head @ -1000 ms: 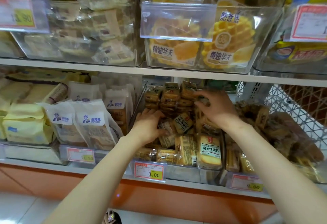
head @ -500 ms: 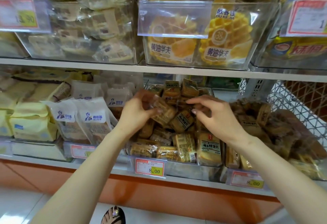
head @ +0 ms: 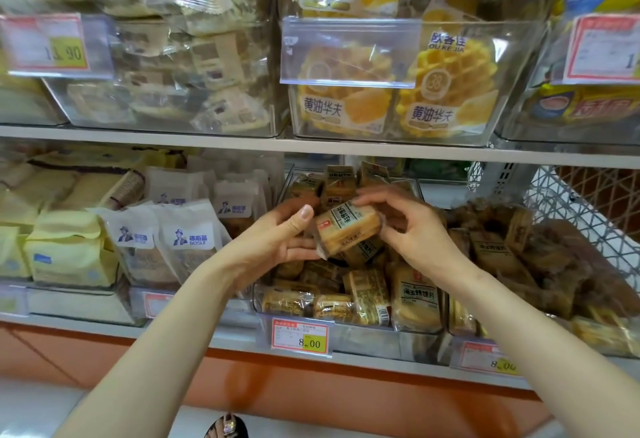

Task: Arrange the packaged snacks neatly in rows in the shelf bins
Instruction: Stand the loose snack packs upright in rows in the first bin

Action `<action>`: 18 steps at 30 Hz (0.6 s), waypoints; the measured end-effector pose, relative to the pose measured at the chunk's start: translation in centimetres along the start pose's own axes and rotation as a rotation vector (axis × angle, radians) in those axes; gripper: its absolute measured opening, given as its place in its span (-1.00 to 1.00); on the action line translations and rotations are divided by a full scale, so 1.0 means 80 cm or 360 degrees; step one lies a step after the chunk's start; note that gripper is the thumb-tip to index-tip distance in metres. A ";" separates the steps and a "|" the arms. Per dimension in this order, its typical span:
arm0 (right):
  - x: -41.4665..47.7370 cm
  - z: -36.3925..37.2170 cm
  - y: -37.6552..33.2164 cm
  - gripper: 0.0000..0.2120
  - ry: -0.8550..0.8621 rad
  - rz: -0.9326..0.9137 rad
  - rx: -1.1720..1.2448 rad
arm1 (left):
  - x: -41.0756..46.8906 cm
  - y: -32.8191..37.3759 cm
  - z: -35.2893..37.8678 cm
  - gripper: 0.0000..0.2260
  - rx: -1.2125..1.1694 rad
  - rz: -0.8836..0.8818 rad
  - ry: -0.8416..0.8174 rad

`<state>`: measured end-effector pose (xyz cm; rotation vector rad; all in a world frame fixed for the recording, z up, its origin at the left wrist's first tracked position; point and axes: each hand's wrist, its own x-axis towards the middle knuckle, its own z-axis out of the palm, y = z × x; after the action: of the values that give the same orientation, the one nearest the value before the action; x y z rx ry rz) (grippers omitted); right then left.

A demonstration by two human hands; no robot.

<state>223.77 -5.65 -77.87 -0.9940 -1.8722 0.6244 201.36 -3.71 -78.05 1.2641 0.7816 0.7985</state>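
Above the middle bin on the lower shelf, near the centre of the view, a wrapped snack packet [head: 348,230] is held clear of the pile. It is tilted, right end higher, with its printed label facing up. The left hand [head: 277,242] grips the end at 9 o'clock, thumb laid along the top edge and fingers curled underneath. The right hand [head: 414,230] takes the end at 3 o'clock, its fingers arched over and its fingertips on the wrapper. Both hands are closed on this one packet and hold nothing else.

At 6 o'clock from the packet sits the clear bin [head: 367,333], filled with more packets of the same kind [head: 367,290]. A few stand upright along the front wall, while those behind lie jumbled at mixed angles. At 12 o'clock, further packets are stacked at the back of the bin. A price tag [head: 300,336] reading 8.00 hangs on the bin's front.

At 9 o'clock stand white bags with a blue logo [head: 188,240], and beyond them pale yellow bags [head: 69,254]. At 3 o'clock lies a heap of dark brown packets [head: 554,264], beside a white mesh basket [head: 571,202]. On the upper shelf at 12 o'clock, a clear bin holds waffle packs [head: 446,91]. At 6 o'clock, on the bottom edge, a sandalled foot [head: 227,425] shows.
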 end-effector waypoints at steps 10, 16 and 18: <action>0.003 0.001 -0.001 -0.47 0.0158 0.0265 0.0302 | 0.002 -0.006 0.016 -0.49 0.0092 0.0133 0.0322; 0.004 -0.004 -0.004 -0.45 -0.0155 0.0320 0.0120 | 0.007 -0.005 0.016 -0.55 0.0025 0.0218 0.0470; 0.001 0.002 -0.008 -0.42 -0.0239 0.0358 0.0008 | 0.008 -0.004 0.019 -0.57 -0.0078 0.0269 0.0488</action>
<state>223.34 -5.90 -77.46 -1.1928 -1.9016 0.8566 203.06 -3.94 -78.21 1.1891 0.9014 1.1610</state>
